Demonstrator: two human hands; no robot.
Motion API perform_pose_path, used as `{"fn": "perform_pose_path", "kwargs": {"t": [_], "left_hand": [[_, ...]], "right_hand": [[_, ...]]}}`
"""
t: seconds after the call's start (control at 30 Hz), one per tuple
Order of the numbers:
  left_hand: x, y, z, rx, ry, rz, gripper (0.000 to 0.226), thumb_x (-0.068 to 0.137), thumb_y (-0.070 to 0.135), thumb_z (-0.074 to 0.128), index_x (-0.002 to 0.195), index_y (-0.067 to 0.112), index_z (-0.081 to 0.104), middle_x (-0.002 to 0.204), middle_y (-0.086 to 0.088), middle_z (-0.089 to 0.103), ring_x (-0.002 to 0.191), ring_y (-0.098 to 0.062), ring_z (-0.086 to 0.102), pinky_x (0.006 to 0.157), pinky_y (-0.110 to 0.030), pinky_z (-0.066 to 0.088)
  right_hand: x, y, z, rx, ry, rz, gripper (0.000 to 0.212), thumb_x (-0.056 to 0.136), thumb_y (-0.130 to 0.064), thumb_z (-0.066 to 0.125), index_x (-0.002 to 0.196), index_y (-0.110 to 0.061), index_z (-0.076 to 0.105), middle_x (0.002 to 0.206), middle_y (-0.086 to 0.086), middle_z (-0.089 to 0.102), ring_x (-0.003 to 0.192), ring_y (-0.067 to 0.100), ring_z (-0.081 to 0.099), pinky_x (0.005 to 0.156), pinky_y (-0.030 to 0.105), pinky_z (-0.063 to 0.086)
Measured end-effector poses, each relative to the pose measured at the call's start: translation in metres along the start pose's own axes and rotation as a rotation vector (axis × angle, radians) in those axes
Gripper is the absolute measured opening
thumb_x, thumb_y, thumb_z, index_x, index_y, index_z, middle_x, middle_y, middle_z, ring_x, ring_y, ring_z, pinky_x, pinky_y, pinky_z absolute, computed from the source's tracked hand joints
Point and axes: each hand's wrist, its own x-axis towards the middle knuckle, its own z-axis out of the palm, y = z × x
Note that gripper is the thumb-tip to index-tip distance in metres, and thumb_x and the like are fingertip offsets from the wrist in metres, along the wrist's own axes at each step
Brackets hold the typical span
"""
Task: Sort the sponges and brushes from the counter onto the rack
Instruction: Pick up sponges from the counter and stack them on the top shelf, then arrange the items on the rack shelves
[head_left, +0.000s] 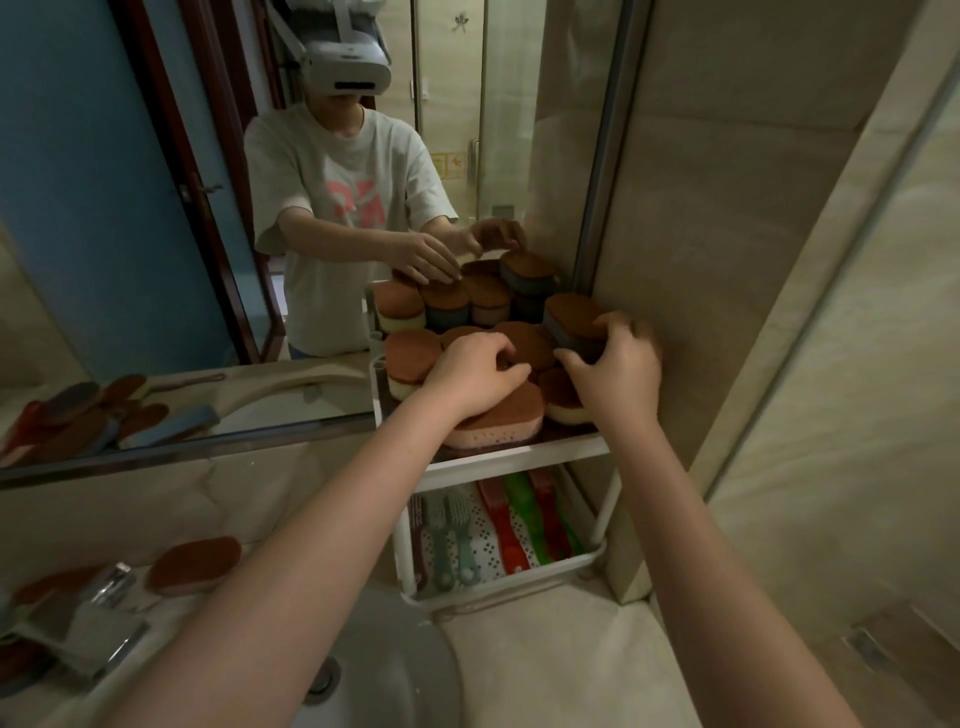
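The white rack (519, 460) stands in the corner of the counter (561, 660), with the mirror (156, 260) behind it and the tiled wall (727, 260) tight on its right.

The top shelf is crowded with brown-topped sponges. The right hand (615, 364) wraps thumb and fingers round a grey sponge (571, 319). This sponge is tipped up at the back right of the pile, its long axis running roughly left to right, and the knuckles are almost against the wall. The left hand (478, 371) lies on the pile with its fingers curled down onto the brown tops. I cannot tell whether it has hold of one.

Beneath its wrist a pink sponge (498, 428) sits at the shelf's front rim, brown face up and long axis along that edge.

On the lower shelf the teal brushes (449, 540) and the red and green brushes (524, 519) lie side by side. Their long axes run front to back, with the teal handles toward the person.

One more sponge (195, 564) lies brown side up on the counter to the left, near the tap (104, 592), its long axis running across. The basin (395, 675) sits in front of it. The open room lies in front of the rack, above the counter and basin.

In the mirror the person's shirt carries a pink print (358, 200), reversed and unreadable.
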Motion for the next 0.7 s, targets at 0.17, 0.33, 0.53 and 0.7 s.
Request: {"fn": "perform_pose_path", "kwargs": {"t": [0.17,0.33,0.53,0.7], "left_hand": [[-0.03,-0.012,-0.02,-0.112,0.24,-0.051,0.031,0.089,0.036,0.056,0.112,0.017,0.063,0.115,-0.002,0.063,0.105,-0.019,0.057,0.079,-0.025,0.041],[-0.085,-0.047,-0.048,-0.248,0.39,-0.136,0.023,0.09,0.028,0.057,0.106,0.013,0.064,0.111,-0.003,0.064,0.105,-0.017,0.057,0.081,-0.022,0.039],[-0.176,-0.112,-0.08,-0.262,0.48,-0.247,0.018,0.089,0.025,0.058,0.101,0.014,0.065,0.104,0.002,0.064,0.099,-0.008,0.055,0.081,-0.019,0.037],[-0.264,-0.176,-0.101,-0.252,0.524,-0.431,0.011,0.089,0.023,0.058,0.098,0.019,0.063,0.099,0.009,0.058,0.098,-0.009,0.053,0.083,-0.02,0.04]], "right_hand": [[-0.043,-0.024,-0.002,0.108,0.035,-0.152,0.046,0.082,-0.037,0.071,0.117,-0.011,0.058,0.12,0.01,0.054,0.11,0.028,0.053,0.089,0.034,0.047],[-0.09,-0.064,0.003,0.216,-0.013,-0.255,0.036,0.084,-0.033,0.068,0.111,-0.011,0.06,0.112,0.007,0.058,0.104,0.025,0.056,0.087,0.037,0.049],[-0.16,-0.132,0.025,0.36,-0.259,-0.362,0.022,0.086,-0.029,0.066,0.099,-0.012,0.062,0.084,-0.002,0.062,0.075,0.017,0.06,0.067,0.033,0.05],[-0.229,-0.185,0.063,0.393,-0.536,-0.394,0.021,0.088,-0.035,0.062,0.104,-0.022,0.061,0.079,-0.01,0.06,0.074,0.009,0.059,0.064,0.027,0.05]]}}
